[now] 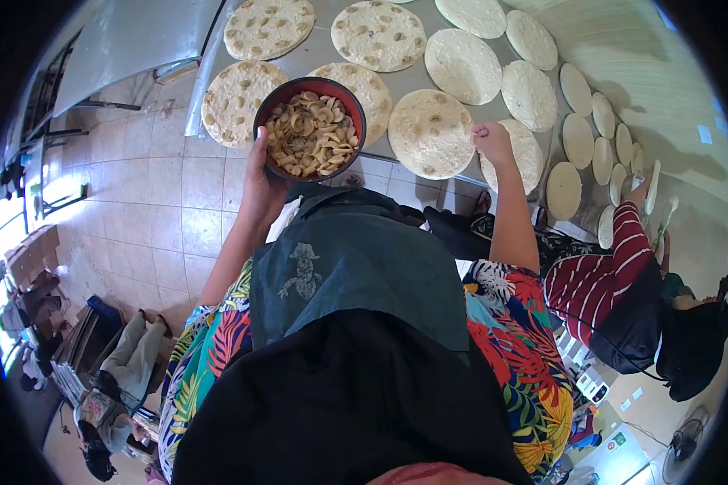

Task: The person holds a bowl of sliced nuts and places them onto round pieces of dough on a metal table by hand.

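Note:
My left hand (264,171) grips a round bowl (337,87), dark outside and red inside, with the thumb at its rim. Sliced mushrooms (311,133) fill much of it. Over the right edge of a round, pale-coated flatbread base (429,136), my right hand (493,142) has its fingers pinched together; whatever may be between them is hidden. A few mushroom slices lie on that base. Beside it, partly under my right hand and forearm, is a coated base (519,162) with no slices visible. The bowl partly covers another base (372,90) dotted with slices.
The metal table (323,50) carries several more bases, the left ones (268,29) with slices and the right ones (463,66) plain. At the right, a person in a striped sleeve (629,242) reaches toward the bases. Another person (133,356) is at lower left.

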`<control>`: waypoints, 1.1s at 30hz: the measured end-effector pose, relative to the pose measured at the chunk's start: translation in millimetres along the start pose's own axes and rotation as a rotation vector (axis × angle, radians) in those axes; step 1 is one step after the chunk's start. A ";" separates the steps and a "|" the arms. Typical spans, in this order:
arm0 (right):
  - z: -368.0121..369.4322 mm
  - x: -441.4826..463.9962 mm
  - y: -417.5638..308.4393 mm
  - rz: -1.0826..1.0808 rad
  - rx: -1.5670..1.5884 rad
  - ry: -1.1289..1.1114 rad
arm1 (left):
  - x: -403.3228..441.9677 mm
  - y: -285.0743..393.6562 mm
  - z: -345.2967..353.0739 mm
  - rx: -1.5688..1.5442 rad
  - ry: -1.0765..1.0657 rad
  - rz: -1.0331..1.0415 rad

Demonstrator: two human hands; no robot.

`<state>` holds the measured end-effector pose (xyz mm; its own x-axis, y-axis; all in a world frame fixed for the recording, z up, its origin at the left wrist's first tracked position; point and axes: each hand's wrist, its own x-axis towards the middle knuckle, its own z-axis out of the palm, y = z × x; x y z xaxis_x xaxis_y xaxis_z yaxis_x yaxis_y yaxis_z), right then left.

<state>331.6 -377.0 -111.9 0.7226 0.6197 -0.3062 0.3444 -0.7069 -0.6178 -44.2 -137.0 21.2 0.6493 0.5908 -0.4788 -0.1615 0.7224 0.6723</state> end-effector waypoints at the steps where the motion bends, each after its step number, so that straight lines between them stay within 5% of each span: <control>1: 0.0 -0.4 -0.5 -0.042 -0.023 -0.029 | -0.8 0.6 1.3 0.003 -0.005 0.001; 11: -4.2 -7.9 -23.8 -0.114 -0.346 -0.133 | -4.3 4.0 5.0 0.018 0.002 -0.016; 14: 5.2 -5.0 -13.0 -0.215 -0.430 -0.009 | -5.9 4.6 6.4 0.007 0.005 -0.017; 22: 10.8 -12.4 -25.4 -0.030 -0.547 0.065 | -6.2 1.5 4.9 -0.039 -0.012 -0.015; 28: -3.1 -38.5 -118.5 -0.247 -0.099 0.250 | -7.6 5.0 6.3 0.019 -0.010 -0.045; 33: -3.5 -92.9 -261.3 -0.495 0.236 0.060 | -5.2 9.0 4.0 0.047 -0.089 -0.135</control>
<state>176.5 -251.0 80.5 0.5438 0.8332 0.1003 0.5132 -0.2356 -0.8253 -46.1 -135.0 32.0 0.7265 0.4536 -0.5162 -0.0347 0.7744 0.6317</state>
